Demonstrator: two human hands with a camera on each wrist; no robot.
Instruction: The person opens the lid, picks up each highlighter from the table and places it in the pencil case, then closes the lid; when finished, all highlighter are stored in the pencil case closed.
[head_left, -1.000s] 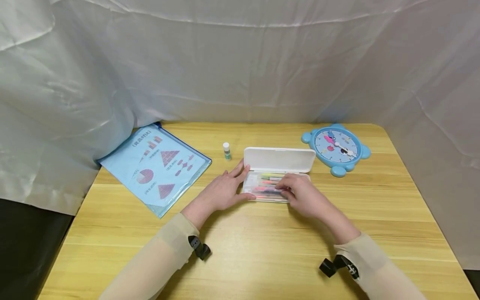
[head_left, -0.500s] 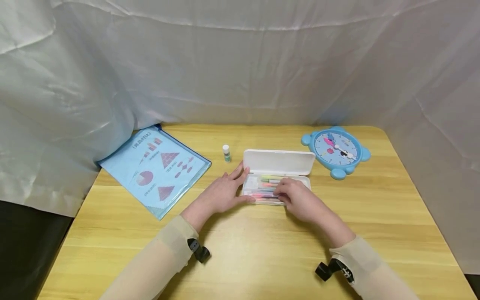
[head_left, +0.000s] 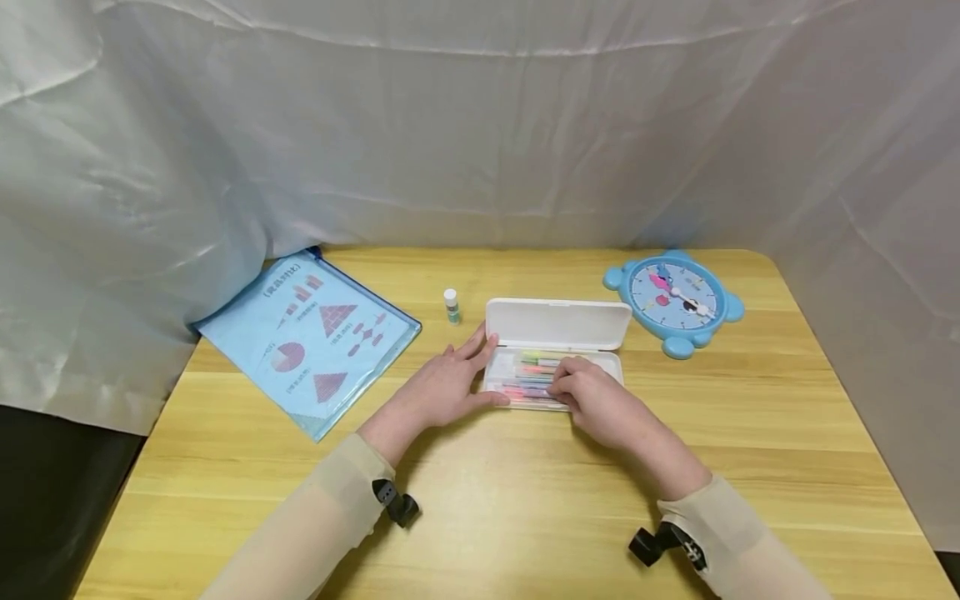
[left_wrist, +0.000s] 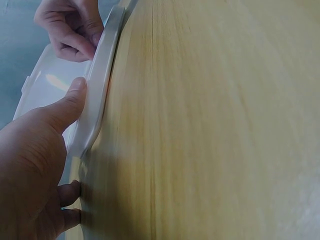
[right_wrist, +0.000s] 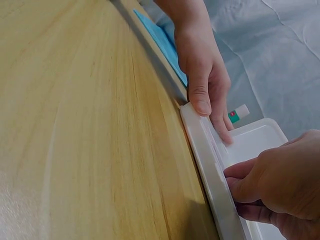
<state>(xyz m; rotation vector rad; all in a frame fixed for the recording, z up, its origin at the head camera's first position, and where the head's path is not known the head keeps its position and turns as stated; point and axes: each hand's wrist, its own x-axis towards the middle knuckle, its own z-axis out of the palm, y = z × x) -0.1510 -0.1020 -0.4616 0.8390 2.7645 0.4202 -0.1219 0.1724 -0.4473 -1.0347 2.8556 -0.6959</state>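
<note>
An open white pencil case lies on the table, its lid raised at the back. Several slim pens with coloured parts, pink, orange and yellow-green among them, lie side by side in its tray. My left hand holds the case's left end, thumb on the front rim and fingers at the far side near the hinge. My right hand reaches into the right half of the tray. Its curled fingers pinch down among the pens, apparently on one of them; the fingertips are largely hidden by the rim and the hand.
Left of the case lies a blue zip document bag printed with charts. A small glue stick with a white cap stands behind my left hand. A blue toy clock lies at the back right. Grey cloth hangs behind the table.
My right hand has shifted slightly left and toward the front of the tray, its fingers staying among the pens. The left hand and the case have hardly moved.
</note>
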